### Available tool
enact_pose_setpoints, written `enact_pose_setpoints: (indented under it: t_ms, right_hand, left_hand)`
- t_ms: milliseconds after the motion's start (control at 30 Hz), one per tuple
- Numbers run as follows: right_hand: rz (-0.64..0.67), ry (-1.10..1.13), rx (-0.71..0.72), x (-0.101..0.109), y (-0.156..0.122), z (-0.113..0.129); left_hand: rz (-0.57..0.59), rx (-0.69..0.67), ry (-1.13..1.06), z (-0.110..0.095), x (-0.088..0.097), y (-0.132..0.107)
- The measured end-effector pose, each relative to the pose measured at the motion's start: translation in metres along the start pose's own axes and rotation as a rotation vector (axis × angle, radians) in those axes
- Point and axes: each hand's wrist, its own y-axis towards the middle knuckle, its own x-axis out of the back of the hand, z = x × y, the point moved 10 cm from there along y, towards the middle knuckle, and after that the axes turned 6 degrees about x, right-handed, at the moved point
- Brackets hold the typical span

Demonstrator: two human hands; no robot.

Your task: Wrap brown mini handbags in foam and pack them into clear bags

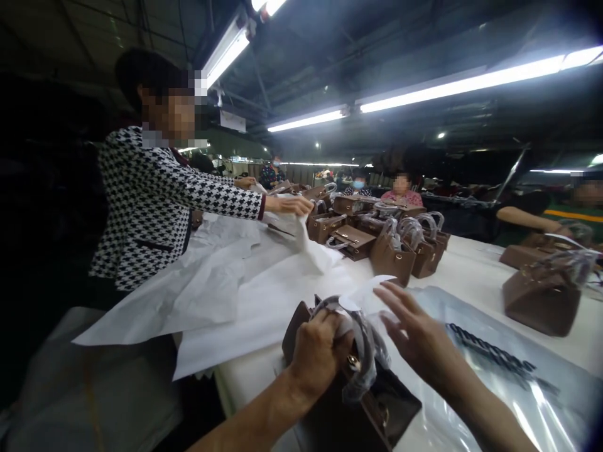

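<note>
A brown handbag [377,408] stands at the near edge of the white table [471,263], its handles wrapped in clear plastic. My left hand [318,351] is closed round the top of the bag and its wrapped handle [365,348]. Just right of the handle my right hand [414,333] hovers with fingers spread and nothing in it, beside a piece of white paper [365,292]. A clear plastic sheet [509,376] with a dark braided cord [490,351] on it lies under and right of that hand.
Large sheets of white tissue paper [226,282] cover the left of the table. A person in a houndstooth jacket [151,201] at the left reaches over them. Several brown handbags [391,251] stand in the middle, one more handbag [541,295] at the right. Other people sit at the far side.
</note>
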Motion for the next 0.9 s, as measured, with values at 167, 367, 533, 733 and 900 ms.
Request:
enact_pose_setpoints:
  t_ms: [167, 367, 533, 733, 900]
  right_hand:
    - [-0.262, -0.121, -0.317, 0.007, -0.054, 0.029]
    - [-0.267, -0.221, -0.498, -0.006, -0.053, 0.031]
    - [-0.368, -0.26, -0.552, 0.007, -0.055, 0.012]
    - [-0.259, -0.31, -0.628, -0.003, -0.059, 0.003]
    - [-0.11, -0.274, -0.676, -0.013, -0.053, -0.013]
  left_hand:
    - [0.001, -0.042, -0.07, 0.003, -0.014, -0.003]
    - [-0.095, -0.028, -0.127, 0.003, 0.031, -0.031]
    - [-0.038, -0.127, -0.138, 0.011, 0.074, -0.09]
    - [0.045, -0.149, -0.184, 0.06, 0.059, -0.14]
    - [0.007, -0.077, -0.189, 0.1, 0.041, -0.15]
